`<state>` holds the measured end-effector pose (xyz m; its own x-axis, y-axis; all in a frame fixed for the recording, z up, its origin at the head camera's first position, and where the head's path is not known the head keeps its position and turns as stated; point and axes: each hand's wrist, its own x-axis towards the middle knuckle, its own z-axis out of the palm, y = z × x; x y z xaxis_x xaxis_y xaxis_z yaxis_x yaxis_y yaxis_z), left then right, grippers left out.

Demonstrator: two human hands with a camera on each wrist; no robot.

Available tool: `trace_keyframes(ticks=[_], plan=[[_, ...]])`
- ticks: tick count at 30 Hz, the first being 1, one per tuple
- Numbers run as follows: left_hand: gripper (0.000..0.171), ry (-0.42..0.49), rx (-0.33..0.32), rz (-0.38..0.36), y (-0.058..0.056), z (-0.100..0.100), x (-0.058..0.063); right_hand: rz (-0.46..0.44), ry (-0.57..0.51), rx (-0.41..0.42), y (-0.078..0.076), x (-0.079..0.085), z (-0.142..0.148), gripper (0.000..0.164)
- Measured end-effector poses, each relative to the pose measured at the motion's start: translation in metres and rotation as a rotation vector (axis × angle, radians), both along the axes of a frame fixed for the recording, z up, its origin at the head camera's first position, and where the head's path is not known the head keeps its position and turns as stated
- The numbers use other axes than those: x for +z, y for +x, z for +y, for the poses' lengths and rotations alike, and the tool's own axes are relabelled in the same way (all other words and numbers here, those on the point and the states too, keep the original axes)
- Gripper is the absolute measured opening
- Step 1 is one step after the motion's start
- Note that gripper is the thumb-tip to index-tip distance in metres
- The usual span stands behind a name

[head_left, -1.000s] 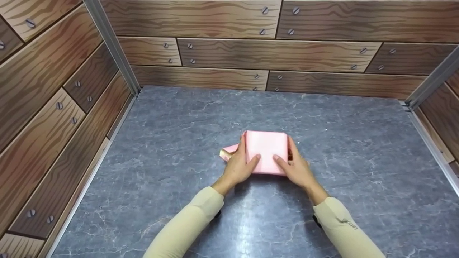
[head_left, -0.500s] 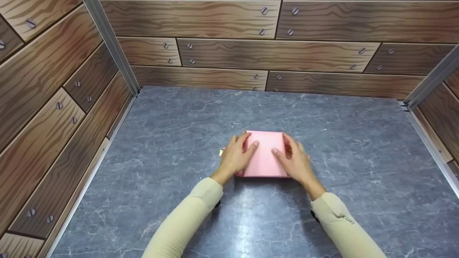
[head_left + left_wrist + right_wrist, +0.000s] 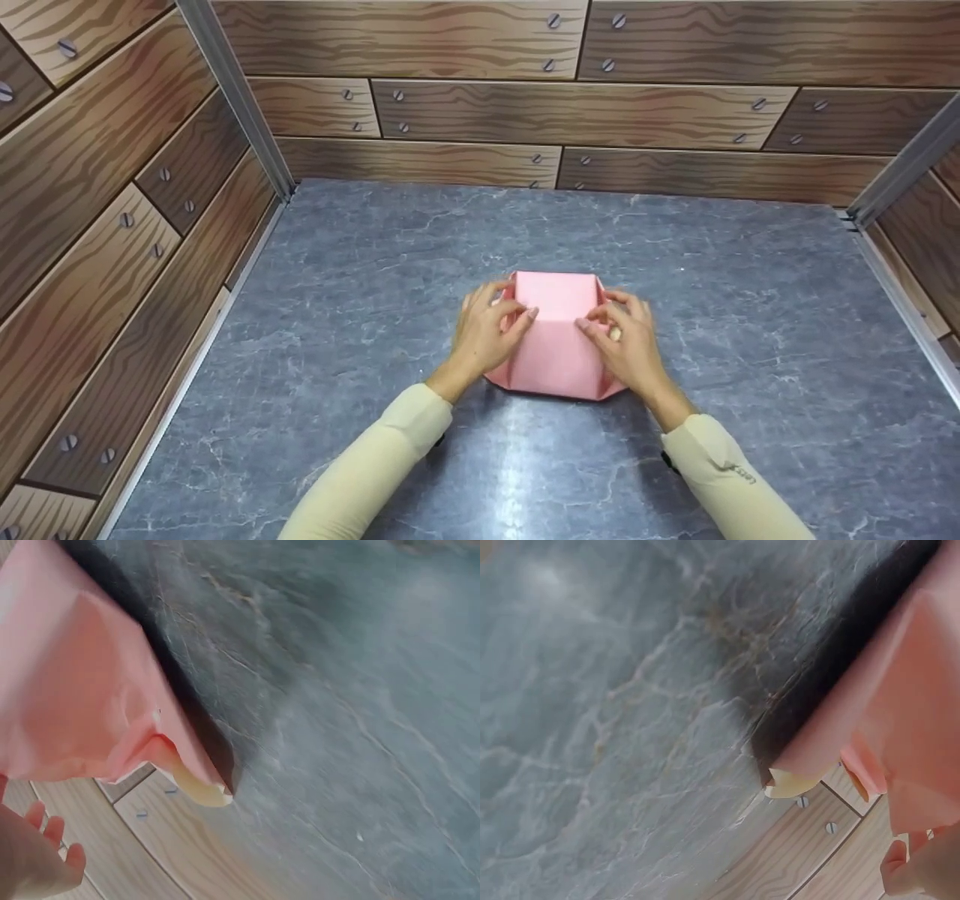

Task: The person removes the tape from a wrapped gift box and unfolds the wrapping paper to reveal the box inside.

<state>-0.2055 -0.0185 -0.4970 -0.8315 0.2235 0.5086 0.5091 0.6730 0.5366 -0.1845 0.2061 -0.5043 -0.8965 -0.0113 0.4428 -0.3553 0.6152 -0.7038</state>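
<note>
A pink sheet of wrapping paper [image 3: 559, 360], folded into a box-like shape with sloping sides, rests mid-table. My left hand [image 3: 480, 330] lies along its left side, thumb and forefinger pinching the paper by the upper crease. On the opposite side my right hand [image 3: 632, 337] does the same, its thumb on the crease's right end. In the left wrist view, the pink paper [image 3: 67, 675] has a loose corner showing a cream inner face [image 3: 199, 789]. The right wrist view has a similar cream edge [image 3: 791, 784] curling under the pink paper [image 3: 915, 705]. Whatever lies inside is hidden.
A grey marbled tabletop [image 3: 360, 300] spreads around the paper. Wood-print panels [image 3: 450, 112] wall it at the back and both sides, joined by metal corner posts [image 3: 240, 97].
The paper's near part has come down toward me and flared out at both sides, a crease now across its top. Both hands have spread slightly apart, with fingers more curled.
</note>
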Motion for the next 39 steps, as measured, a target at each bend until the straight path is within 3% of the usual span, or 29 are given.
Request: trace_keyframes(ticks=[7, 13, 18, 25, 30, 39], plan=[[0.031, -0.050, -0.036, 0.146, 0.009, -0.011, 0.002, 0.080, 0.004, 0.055, 0.013, 0.000, 0.003, 0.011], [0.018, -0.091, -0.016, 0.247, 0.024, -0.019, 0.004, 0.144, 0.034, 0.094, 0.029, 0.004, 0.007, 0.014], [0.015, -0.137, -0.051, 0.256, 0.038, -0.024, 0.004, 0.135, 0.101, 0.094, 0.046, 0.008, 0.015, 0.015], [0.016, -0.192, -0.137, 0.258, 0.052, -0.032, -0.003, 0.041, 0.185, 0.143, 0.060, 0.007, 0.022, 0.005], [0.020, -0.265, -0.159, 0.211, 0.065, -0.038, -0.007, 0.024, 0.247, 0.205, 0.068, 0.005, 0.024, 0.010], [0.036, -0.507, -0.232, -0.058, 0.097, -0.044, -0.010, -0.041, 0.491, 0.404, 0.091, -0.001, 0.037, 0.025]])
